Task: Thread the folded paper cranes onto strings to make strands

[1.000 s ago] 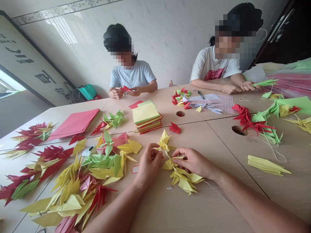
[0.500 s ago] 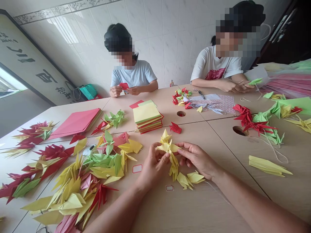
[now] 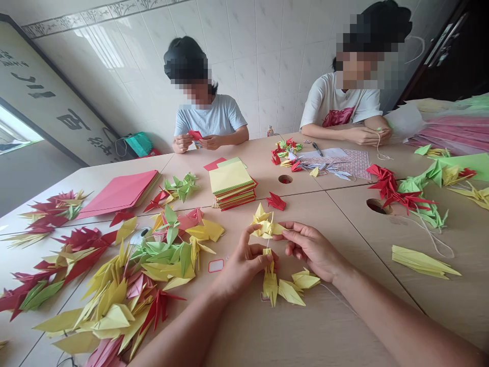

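My right hand [image 3: 311, 250] pinches a wing of a folded yellow paper crane [image 3: 263, 228]. My left hand [image 3: 250, 260] curls around the same strand: its index finger is at this crane's other side, and its thumb lies by the top of a lower yellow paper crane [image 3: 270, 285]. A short length of white string shows between the two cranes. More yellow paper cranes [image 3: 292, 293] lie on the table beside the lower one, and a thin string trails from them beneath my right forearm.
Loose cranes in several colours [image 3: 110, 300] are heaped at left. Beyond my hands stand a stack of square paper [image 3: 231, 178] and a red crane [image 3: 275, 201]. Red paper sheets [image 3: 122, 191] lie back left, flat yellow folded pieces [image 3: 422, 262] at right. Two people sit opposite, handling paper and string.
The lower yellow cranes have slid down the string, opening a gap below the upper crane. My left thumb has moved lower. The person at right has brought their hands together on a string.
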A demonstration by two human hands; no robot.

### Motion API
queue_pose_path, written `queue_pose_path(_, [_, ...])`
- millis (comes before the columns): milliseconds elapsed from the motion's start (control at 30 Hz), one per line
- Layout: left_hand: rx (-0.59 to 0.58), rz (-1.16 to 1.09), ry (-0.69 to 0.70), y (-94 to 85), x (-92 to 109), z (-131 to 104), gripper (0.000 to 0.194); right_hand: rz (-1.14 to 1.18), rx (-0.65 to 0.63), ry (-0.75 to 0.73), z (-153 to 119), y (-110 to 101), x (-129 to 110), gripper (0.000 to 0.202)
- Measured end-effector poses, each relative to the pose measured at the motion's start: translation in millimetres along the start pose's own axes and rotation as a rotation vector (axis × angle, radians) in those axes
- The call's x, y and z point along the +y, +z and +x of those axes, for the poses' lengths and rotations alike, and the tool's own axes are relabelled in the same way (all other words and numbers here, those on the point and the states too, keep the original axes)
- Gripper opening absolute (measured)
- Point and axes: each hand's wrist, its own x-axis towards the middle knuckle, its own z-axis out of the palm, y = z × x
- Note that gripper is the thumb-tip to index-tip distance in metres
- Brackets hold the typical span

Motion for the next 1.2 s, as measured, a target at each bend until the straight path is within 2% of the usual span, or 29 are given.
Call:
queue_pose_path(200, [0.027, -0.018, -0.021, -1.2, -1.4, 0.5, 0.048, 0.01, 0.052, -0.025, 1.1, -0.7, -0.8, 0.034])
queue_pose_path(400, [0.095, -0.11, -0.013, -0.6, -2.4, 2.8, 0.036, -0.268, -0.023, -0.147, -2.9, 6.1, 4.2, 0.062])
queue_pose_path(533, [0.153, -0.145, 0.002, 1.6, -1.0, 4.3, 0.033, -0.479, -0.032, -0.254, -5.0, 8.0, 9.7, 0.043])
queue_pose_path(700, [0.167, -0.129, 0.002, -0.3, -4.6, 5.6, 0.029, -0.561, -0.154, -0.175, -6.0, 9.4, 11.7, 0.023])
queue_pose_path(833, [0.145, -0.014, 0.021, -2.3, -8.6, 5.7, 0.028, -0.557, -0.161, -0.154, -6.0, 9.9, 10.8, 0.02])
queue_pose_path(967, [0.172, 0.112, 0.05, -1.6, -8.4, 5.0, 0.024, -0.601, -0.158, -0.17, -6.9, 9.3, 11.9, 0.02])
queue_pose_path(1200, [0.17, 0.069, 0.052, 1.5, -7.2, 4.8, 0.026, -0.609, -0.125, -0.156, -5.9, 9.4, 12.4, 0.014])
